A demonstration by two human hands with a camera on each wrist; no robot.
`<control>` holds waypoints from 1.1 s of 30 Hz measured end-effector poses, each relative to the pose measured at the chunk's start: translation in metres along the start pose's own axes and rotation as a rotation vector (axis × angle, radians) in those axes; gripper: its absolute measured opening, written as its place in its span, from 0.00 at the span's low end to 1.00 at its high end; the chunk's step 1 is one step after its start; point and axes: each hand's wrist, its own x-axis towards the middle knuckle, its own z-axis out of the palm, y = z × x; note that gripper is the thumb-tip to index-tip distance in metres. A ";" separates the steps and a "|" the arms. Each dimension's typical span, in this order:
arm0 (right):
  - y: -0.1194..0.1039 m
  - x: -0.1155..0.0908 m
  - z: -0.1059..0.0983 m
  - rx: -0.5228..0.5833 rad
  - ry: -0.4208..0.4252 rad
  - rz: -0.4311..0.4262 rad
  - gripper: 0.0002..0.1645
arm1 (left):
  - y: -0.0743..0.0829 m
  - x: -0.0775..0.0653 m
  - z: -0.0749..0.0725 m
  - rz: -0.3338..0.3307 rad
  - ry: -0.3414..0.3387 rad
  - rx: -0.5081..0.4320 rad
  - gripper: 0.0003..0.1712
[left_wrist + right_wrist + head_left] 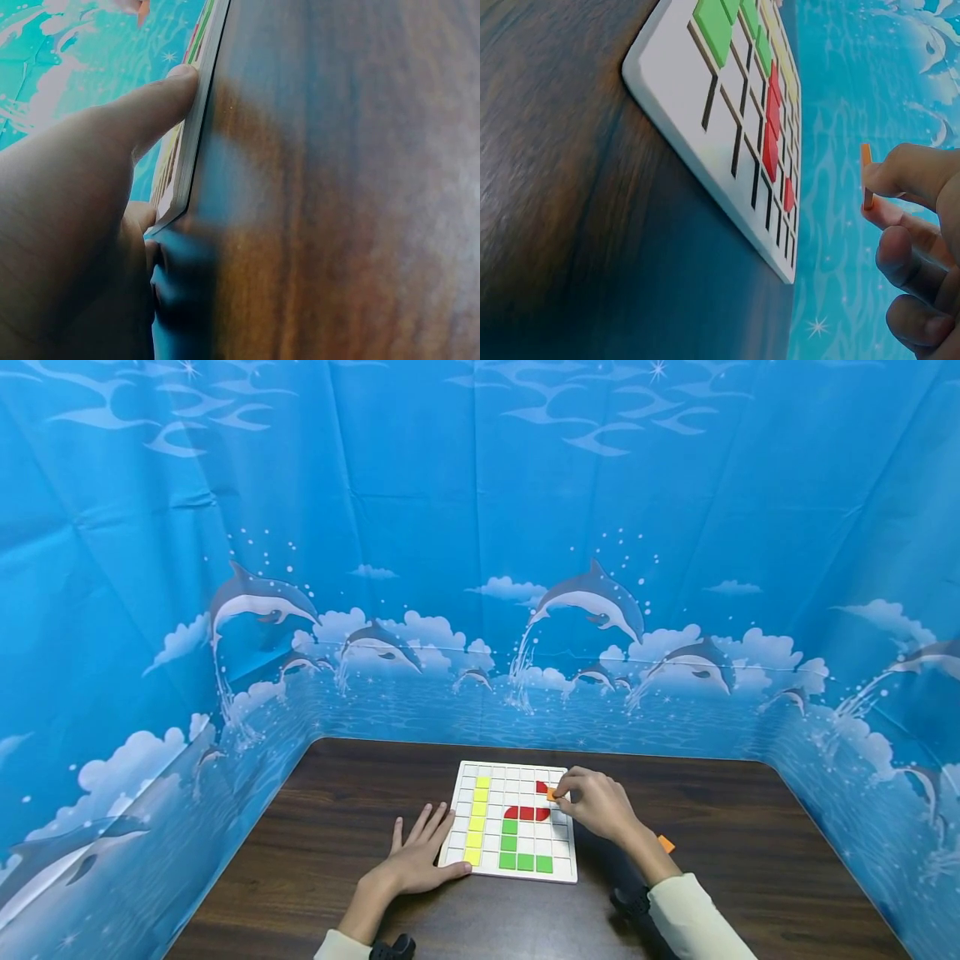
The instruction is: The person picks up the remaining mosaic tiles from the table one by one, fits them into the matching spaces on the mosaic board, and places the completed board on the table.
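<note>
A white square grid board (528, 868) lies on the table with coloured tiles in its cells. Yellow tiles (477, 808) form a column on its left side. Green tiles (508, 843) form an L shape, with red tiles (527, 813) above them. My left hand (420, 858) lies spread at the board's left edge, its thumb (176, 86) resting on the near edge. Above the board's right side, my right hand (596, 802) pinches an orange tile (866, 155) between thumb and finger. In the right wrist view the tile is held edge-on, apart from the board.
Another orange tile (666, 843) lies on the dark wooden table (315, 827), partly behind the right forearm. A blue curtain (420, 568) with dolphins stands around the table's back and sides. Each wrist wears a black band (630, 902).
</note>
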 end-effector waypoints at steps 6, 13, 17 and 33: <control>-0.006 0.007 0.005 0.034 -0.004 -0.036 0.03 | 0.001 0.002 0.002 -0.040 -0.016 0.050 0.60; -0.010 0.016 0.013 0.011 -0.029 -0.060 0.02 | 0.002 0.000 0.001 -0.045 -0.013 0.058 0.60; -0.011 0.021 0.016 0.011 -0.040 -0.075 0.03 | 0.002 0.001 0.002 -0.046 -0.016 0.049 0.60; -0.019 0.045 0.034 -0.022 -0.081 -0.055 0.04 | 0.000 0.000 0.001 -0.010 0.003 -0.006 0.62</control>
